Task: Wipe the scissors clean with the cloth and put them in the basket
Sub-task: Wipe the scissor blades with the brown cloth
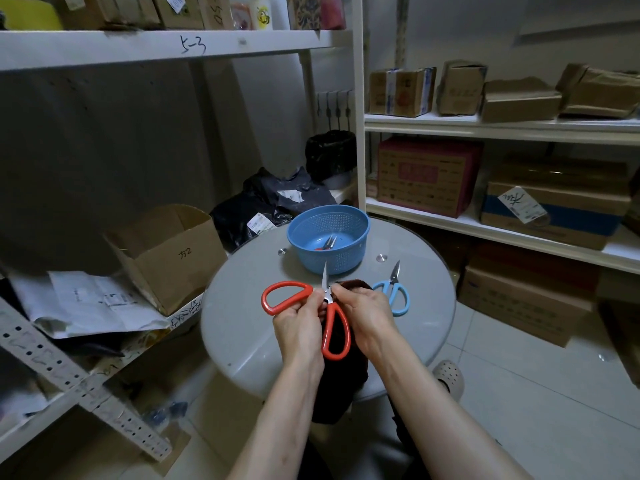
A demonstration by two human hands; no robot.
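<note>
- Head view: both hands meet above the near half of a round grey table (242, 327), working on the red-handled scissors (304, 306).
- Left hand (299, 327): fingers closed around the scissors at the inner end of the left handle loop, next to the pivot.
- Right hand (363, 317): fingertips pinched together at the base of the blade, directly beside the left hand's grip; a dark brown cloth (341, 382) lies under this hand, showing just beyond its knuckles and hanging below the grip over the table's near edge.
- Red-handled scissors: spread open. One loop extends to the left of the grip, the other points down toward the person between the two wrists, in front of the cloth. The visible blade rises straight up from the grip toward the basket. Whether the cloth touches the blade cannot be told.
- Blue plastic basket (360, 233): on the table beyond the grip; a pair of scissors (328, 243) already lies inside.
- Blue-handled scissors (394, 292): flat on the table just right of the right hand, blades closed and pointing away.
</note>
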